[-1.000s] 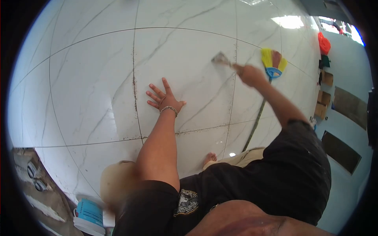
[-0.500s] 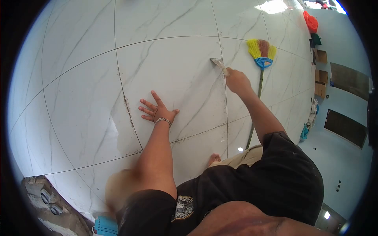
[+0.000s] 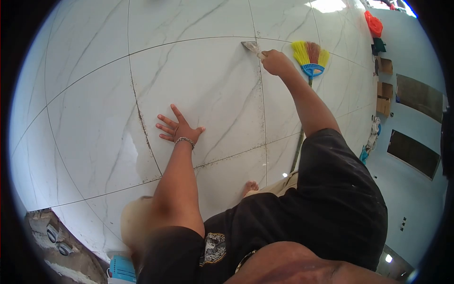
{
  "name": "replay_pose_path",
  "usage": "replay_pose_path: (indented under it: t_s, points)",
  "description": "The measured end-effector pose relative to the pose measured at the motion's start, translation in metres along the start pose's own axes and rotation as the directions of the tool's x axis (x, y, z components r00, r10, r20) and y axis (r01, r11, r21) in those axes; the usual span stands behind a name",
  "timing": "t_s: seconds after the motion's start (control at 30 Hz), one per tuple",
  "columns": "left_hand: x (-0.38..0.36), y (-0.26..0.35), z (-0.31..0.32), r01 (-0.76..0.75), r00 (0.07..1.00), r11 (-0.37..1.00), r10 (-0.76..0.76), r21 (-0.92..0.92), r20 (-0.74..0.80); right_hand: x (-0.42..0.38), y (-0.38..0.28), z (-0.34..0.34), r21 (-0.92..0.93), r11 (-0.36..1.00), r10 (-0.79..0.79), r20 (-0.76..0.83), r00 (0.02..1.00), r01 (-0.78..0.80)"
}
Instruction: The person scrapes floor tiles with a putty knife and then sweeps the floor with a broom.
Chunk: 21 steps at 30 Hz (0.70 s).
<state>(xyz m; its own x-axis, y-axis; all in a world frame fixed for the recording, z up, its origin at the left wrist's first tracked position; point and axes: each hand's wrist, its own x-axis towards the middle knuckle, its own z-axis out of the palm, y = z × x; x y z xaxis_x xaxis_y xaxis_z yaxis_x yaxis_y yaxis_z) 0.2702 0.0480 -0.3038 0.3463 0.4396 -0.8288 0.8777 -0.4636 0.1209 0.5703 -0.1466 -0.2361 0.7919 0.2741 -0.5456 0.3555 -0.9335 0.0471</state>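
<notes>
My left hand [image 3: 178,127] lies flat on the white marbled floor tile [image 3: 203,90], fingers spread, a chain bracelet at its wrist. My right hand [image 3: 275,62] is closed around the handle of a scraper [image 3: 251,47], whose metal blade points left near the tile's upper right corner. Dark grit lines the joints at the left, right and lower edges of this tile. Just right of my right hand lies a broom [image 3: 311,57] with yellow and brown bristles and a blue head.
Cardboard boxes [image 3: 384,91], a red bag [image 3: 373,23] and a teal bag [image 3: 363,155] line the wall at the right. A blue packet [image 3: 122,269] is at the bottom left, beside a rough, broken floor edge [image 3: 66,246]. My bare foot [image 3: 250,187] shows below the tile.
My right hand has moved up and forward with the scraper, closer to the tile's upper right corner. The view has shifted slightly; my left hand stays flat on the same tile.
</notes>
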Motion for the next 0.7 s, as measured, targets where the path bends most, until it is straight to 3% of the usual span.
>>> replay_pose_path:
  t_s: [0.1, 0.2, 0.23, 0.27, 0.33, 0.47, 0.53, 0.6, 0.67, 0.7]
  points:
    - [0.001, -0.001, 0.0, 0.006, 1.0, 1.0, -0.006, 0.002, -0.007, -0.029, -0.011, 0.0, -0.041, 0.997, -0.061, -0.044, 0.997, 0.059]
    - [-0.002, 0.002, -0.002, 0.01, 1.0, 1.0, -0.01, 0.012, -0.002, -0.007, 0.0, 0.002, -0.064, 0.995, -0.07, 0.012, 0.997, 0.071]
    - [-0.007, 0.0, 0.004, 0.01, 1.0, 1.0, -0.01, 0.024, 0.01, -0.008, -0.002, -0.01, 0.008, 0.999, 0.033, 0.042, 0.999, -0.033]
    - [-0.007, 0.001, 0.003, 0.017, 1.0, 1.0, -0.017, 0.022, 0.0, -0.013, 0.005, -0.002, 0.015, 0.999, 0.036, 0.036, 0.999, -0.036]
    - [-0.002, 0.004, -0.003, 0.021, 0.999, 1.0, -0.02, 0.013, -0.025, -0.026, 0.016, 0.021, -0.041, 0.998, -0.038, -0.02, 0.999, 0.037]
    - [0.001, 0.0, 0.004, 0.017, 0.999, 1.0, -0.017, 0.01, -0.03, -0.15, 0.003, 0.045, -0.047, 0.997, 0.06, 0.11, 0.992, -0.055]
    - [0.002, 0.001, 0.004, 0.001, 0.999, 1.0, -0.001, 0.006, -0.045, -0.169, 0.014, 0.057, -0.059, 0.995, 0.09, 0.109, 0.99, -0.084]
    - [-0.002, 0.002, 0.002, 0.018, 0.999, 1.0, -0.018, 0.015, -0.044, -0.162, 0.022, 0.058, -0.026, 0.982, 0.184, -0.031, 0.982, -0.185]
    - [-0.004, 0.003, 0.001, 0.009, 0.998, 1.0, -0.009, 0.01, -0.055, -0.109, 0.041, 0.046, 0.038, 0.984, 0.18, -0.104, 0.978, -0.177]
    - [-0.005, 0.002, 0.001, 0.012, 0.998, 1.0, -0.012, 0.006, -0.055, -0.071, 0.065, 0.049, 0.179, 0.983, 0.076, -0.224, 0.972, -0.036]
